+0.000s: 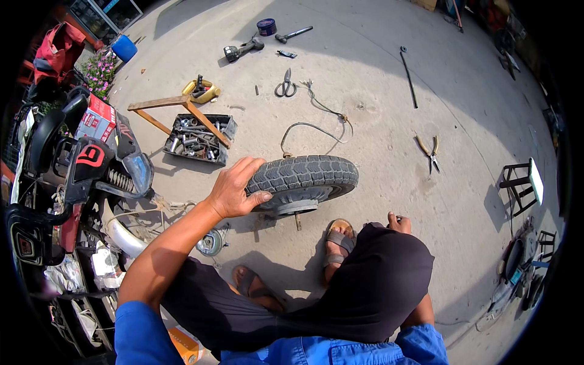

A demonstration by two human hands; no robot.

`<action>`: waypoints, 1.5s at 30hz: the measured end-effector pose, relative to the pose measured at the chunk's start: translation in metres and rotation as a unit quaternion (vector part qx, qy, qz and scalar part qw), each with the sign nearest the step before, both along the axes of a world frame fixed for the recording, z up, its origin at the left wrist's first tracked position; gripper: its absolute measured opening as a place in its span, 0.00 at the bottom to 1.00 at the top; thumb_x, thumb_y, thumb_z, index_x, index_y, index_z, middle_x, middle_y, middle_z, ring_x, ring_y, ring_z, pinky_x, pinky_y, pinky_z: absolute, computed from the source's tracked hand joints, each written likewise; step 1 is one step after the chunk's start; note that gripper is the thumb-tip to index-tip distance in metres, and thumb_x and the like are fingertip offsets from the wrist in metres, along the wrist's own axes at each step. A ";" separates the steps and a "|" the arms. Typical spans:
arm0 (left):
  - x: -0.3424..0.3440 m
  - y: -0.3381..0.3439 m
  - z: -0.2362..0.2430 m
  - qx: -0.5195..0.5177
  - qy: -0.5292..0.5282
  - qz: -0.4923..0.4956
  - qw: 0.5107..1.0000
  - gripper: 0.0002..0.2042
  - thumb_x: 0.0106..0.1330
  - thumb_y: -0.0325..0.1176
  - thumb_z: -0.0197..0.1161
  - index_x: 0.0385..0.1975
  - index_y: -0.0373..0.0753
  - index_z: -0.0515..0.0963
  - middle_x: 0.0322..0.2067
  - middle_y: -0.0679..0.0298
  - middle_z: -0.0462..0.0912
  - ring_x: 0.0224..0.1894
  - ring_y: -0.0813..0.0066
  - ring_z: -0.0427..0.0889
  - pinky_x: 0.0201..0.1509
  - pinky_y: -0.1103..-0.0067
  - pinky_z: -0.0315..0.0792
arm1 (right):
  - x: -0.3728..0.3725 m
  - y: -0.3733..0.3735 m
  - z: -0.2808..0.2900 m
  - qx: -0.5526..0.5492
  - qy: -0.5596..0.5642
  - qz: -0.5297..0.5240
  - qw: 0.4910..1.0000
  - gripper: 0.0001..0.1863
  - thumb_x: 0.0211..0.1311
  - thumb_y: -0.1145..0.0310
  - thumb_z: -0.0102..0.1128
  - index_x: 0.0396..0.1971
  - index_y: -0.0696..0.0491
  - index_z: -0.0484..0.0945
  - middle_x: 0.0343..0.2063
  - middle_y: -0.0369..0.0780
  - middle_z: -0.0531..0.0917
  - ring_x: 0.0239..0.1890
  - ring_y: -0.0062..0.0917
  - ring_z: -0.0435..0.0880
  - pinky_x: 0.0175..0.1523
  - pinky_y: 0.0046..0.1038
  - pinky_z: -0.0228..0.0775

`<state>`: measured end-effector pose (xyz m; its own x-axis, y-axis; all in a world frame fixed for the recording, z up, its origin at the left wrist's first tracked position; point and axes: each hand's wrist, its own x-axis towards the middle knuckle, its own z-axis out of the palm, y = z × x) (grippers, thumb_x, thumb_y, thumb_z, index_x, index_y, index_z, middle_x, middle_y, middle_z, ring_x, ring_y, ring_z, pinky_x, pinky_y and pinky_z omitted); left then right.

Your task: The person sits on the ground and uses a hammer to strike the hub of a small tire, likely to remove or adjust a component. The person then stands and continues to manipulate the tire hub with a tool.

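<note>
A black-tyred hub motor wheel stands upright on the ground in front of my feet, its axle stub pointing toward me. My left hand grips the tyre's left side, fingers over the tread and thumb on the sidewall. From the wheel's far side a cable runs out over the ground to frayed ends. Beyond my right knee, my right hand is closed, with a small dark bit showing at the fingers that I cannot make out. A round metal drum part lies beside my left leg.
A grey crate of sockets and tools sits left of the wheel under a wooden frame. An electric scooter stands at far left. Scissors, pliers, a long-handled wrench and a cordless tool lie about; a small stool stands right.
</note>
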<state>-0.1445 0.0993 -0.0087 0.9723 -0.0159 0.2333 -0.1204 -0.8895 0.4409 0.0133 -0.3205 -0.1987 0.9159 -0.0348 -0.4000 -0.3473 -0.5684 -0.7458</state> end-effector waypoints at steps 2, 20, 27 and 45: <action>-0.009 -0.003 -0.003 -0.026 -0.011 0.022 0.999 0.35 0.63 0.55 0.66 0.59 0.30 0.71 0.48 0.46 0.77 0.50 0.44 0.78 0.56 0.63 0.73 | 0.000 -0.006 -0.006 -0.032 -0.005 0.007 0.999 0.25 0.70 0.60 0.60 0.16 0.63 0.78 0.13 0.42 0.79 0.16 0.26 0.76 0.27 0.36 0.69; 0.007 -0.014 -0.010 -0.198 -0.081 0.178 0.960 0.16 0.73 0.40 0.55 0.32 0.33 0.81 0.26 0.58 0.78 0.30 0.61 0.78 0.37 0.72 0.70 | 0.013 -0.036 -0.038 -0.227 -0.070 0.258 0.936 0.21 0.61 0.58 0.64 0.23 0.64 0.84 0.21 0.54 0.84 0.26 0.47 0.86 0.37 0.43 0.77; 0.003 0.025 -0.018 -0.263 -0.018 0.054 0.963 0.11 0.67 0.33 0.64 0.25 0.33 0.79 0.23 0.60 0.79 0.28 0.69 0.75 0.35 0.74 0.68 | 0.051 0.031 0.029 -0.085 -0.081 0.275 0.954 0.18 0.66 0.62 0.63 0.27 0.65 0.80 0.18 0.51 0.80 0.20 0.36 0.79 0.30 0.36 0.70; -0.007 0.019 0.003 -0.182 0.034 -0.070 0.980 0.06 0.50 0.26 0.71 0.19 0.40 0.78 0.23 0.65 0.85 0.28 0.66 0.84 0.40 0.71 0.74 | 0.053 0.175 0.090 0.071 -0.191 0.465 0.861 0.12 0.66 0.63 0.68 0.37 0.58 0.86 0.27 0.47 0.84 0.27 0.40 0.81 0.32 0.38 0.72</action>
